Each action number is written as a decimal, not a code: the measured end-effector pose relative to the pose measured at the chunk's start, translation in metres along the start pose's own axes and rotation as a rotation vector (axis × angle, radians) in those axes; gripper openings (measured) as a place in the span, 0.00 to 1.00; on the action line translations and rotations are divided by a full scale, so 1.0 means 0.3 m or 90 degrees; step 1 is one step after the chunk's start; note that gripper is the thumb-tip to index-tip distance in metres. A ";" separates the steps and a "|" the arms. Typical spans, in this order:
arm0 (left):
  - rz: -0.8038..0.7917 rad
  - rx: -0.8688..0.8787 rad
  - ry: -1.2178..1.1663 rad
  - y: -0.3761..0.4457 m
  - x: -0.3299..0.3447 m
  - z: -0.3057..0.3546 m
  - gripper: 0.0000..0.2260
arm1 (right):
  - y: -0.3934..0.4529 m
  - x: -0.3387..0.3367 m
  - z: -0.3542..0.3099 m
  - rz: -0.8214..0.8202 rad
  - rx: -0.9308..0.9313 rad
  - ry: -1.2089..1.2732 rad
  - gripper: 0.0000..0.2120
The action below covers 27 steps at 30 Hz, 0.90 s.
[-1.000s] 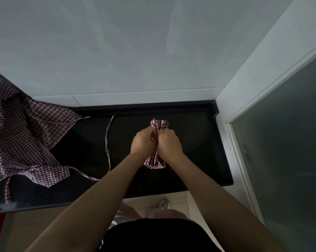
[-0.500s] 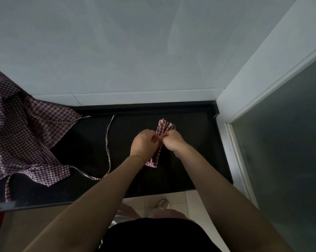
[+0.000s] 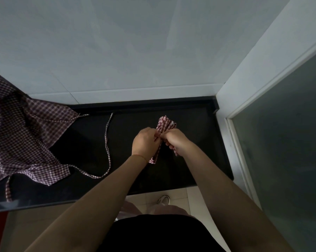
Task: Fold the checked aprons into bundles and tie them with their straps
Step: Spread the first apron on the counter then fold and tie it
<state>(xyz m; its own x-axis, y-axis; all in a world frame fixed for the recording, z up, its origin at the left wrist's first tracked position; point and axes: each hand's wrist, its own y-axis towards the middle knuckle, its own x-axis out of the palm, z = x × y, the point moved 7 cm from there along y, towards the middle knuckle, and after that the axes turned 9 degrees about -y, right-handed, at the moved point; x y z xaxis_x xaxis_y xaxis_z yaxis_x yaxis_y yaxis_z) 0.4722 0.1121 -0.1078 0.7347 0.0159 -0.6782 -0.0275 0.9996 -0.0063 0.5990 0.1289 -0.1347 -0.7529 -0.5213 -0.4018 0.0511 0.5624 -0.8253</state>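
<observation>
Since the knot needs tension from both sides, left hand (image 3: 145, 141) and right hand (image 3: 176, 140) are each pinched shut on the bundle (image 3: 165, 124) mid-counter (image 3: 199, 142), likely cinching its strap; unfolded apron (image 3: 26, 142) waits well apart at left

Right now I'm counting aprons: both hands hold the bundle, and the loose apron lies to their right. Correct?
Not quite. In the head view the loose apron lies to the left of both hands; the left hand and right hand do hold the bundle.
</observation>
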 end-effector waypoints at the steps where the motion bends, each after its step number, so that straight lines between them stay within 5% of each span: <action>1: -0.002 0.002 -0.004 0.000 0.002 -0.001 0.05 | 0.001 0.003 0.002 -0.004 -0.004 0.011 0.09; 9: 0.003 0.013 0.002 -0.018 0.028 0.010 0.06 | -0.002 0.016 0.014 -0.005 -0.040 0.056 0.14; 19: 0.019 -0.029 -0.022 -0.014 0.013 -0.017 0.03 | -0.016 0.005 -0.017 0.004 -0.114 -0.003 0.08; 27: -0.060 -0.064 -0.034 0.015 0.003 -0.044 0.04 | -0.017 -0.019 -0.006 0.037 -0.227 0.019 0.10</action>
<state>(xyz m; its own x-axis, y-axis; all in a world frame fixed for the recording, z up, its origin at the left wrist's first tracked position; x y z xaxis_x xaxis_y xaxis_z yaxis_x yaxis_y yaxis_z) 0.4639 0.1162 -0.1181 0.7724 -0.0732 -0.6309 -0.0227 0.9895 -0.1426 0.6017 0.1301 -0.1275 -0.7741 -0.4661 -0.4283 -0.1339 0.7819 -0.6089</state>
